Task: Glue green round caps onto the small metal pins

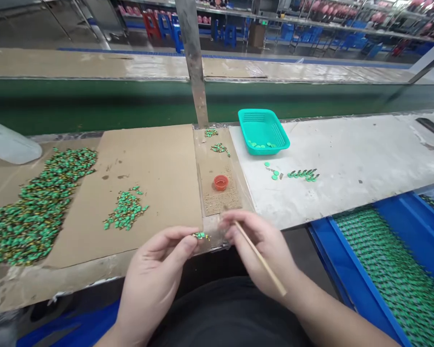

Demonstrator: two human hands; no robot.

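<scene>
My left hand (pixel 155 274) pinches a small green and gold piece (pixel 200 235) between thumb and fingertips, just over the near edge of the bench. My right hand (pixel 264 250) is closed round a thin wooden stick (pixel 260 259), whose tip points toward that piece. A small orange cap (pixel 221 182) sits on a strip of cardboard (pixel 217 168) just beyond both hands. To the left on a cardboard sheet (pixel 159 168) lie a small heap of green pieces (pixel 126 210) and a large heap (pixel 39 202).
A teal basket (pixel 263 131) with a few green discs stands on the white surface (pixel 347 164) at right, with loose green pieces (pixel 304 174) in front. A blue tray (pixel 390 270) of green pieces sits low right. A metal post (pixel 195 62) rises behind.
</scene>
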